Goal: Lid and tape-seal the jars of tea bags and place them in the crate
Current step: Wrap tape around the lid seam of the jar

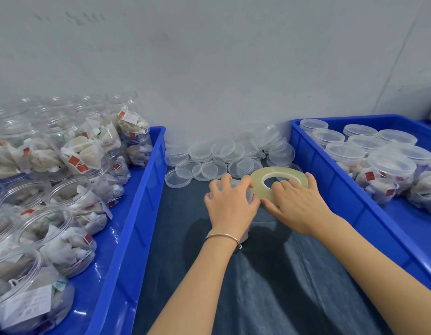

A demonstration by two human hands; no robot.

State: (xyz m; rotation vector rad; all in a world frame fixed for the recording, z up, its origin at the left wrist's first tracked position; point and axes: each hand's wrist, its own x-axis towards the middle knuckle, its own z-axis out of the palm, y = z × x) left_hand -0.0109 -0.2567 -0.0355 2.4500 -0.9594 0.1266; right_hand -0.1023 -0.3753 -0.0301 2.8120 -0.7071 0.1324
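Note:
A clear jar (236, 186) with a lid on stands on the dark cloth between two blue crates. My left hand (230, 205) covers its top and grips it. My right hand (295, 204) holds a flat roll of clear tape (259, 176) pressed against the jar's right side. Most of the jar is hidden under my left hand. The blue crate on the left (142, 189) holds several open jars of tea bags (74, 199). In the blue crate on the right (335, 187) stand several lidded jars (388, 172).
A pile of loose clear lids (224, 155) lies on the cloth against the white wall, just behind the tape roll. The dark cloth (270, 286) spreads between the crates toward me. A thin bracelet circles my left wrist.

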